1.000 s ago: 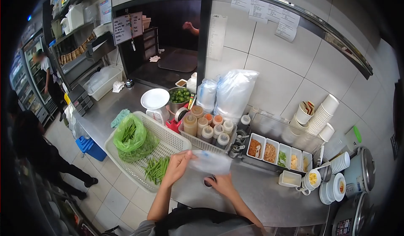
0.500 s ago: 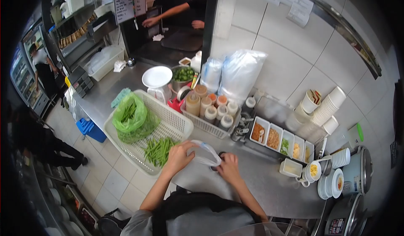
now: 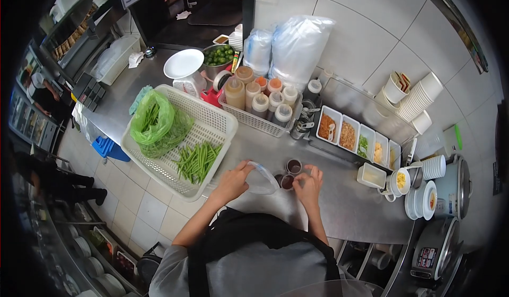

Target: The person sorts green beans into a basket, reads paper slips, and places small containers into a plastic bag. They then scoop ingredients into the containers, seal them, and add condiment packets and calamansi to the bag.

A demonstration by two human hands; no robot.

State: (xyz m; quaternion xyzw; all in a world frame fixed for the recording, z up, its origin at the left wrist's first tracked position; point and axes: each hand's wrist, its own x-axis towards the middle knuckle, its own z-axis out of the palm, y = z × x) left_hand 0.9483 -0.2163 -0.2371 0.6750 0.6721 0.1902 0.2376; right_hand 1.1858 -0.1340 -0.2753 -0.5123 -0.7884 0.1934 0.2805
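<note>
My left hand [image 3: 233,183] pinches the rim of a clear plastic bag [image 3: 263,180], its mouth held open over the steel counter. Just right of the bag are two small cups of dark sauce, a near sauce cup [image 3: 287,182] and a far sauce cup [image 3: 294,165]. My right hand [image 3: 309,188] has its thumb and finger closed at the side of the near cup, its other fingers raised. On the left, a white perforated basket [image 3: 213,118] carries loose green beans [image 3: 197,161] and a green plastic bag [image 3: 154,122] with more beans inside.
Squeeze bottles [image 3: 260,105] fill a rack behind the cups, near a kitchen scale [image 3: 184,66] and a pot of green limes [image 3: 218,56]. Topping trays [image 3: 347,134], stacked paper cups [image 3: 421,98] and a rice cooker [image 3: 437,249] are at right. Other people work beyond the counter.
The view has shifted, with the counter sitting higher. My right hand has drawn back to the right, uncovering the two sauce cups. My left hand still holds the bag.
</note>
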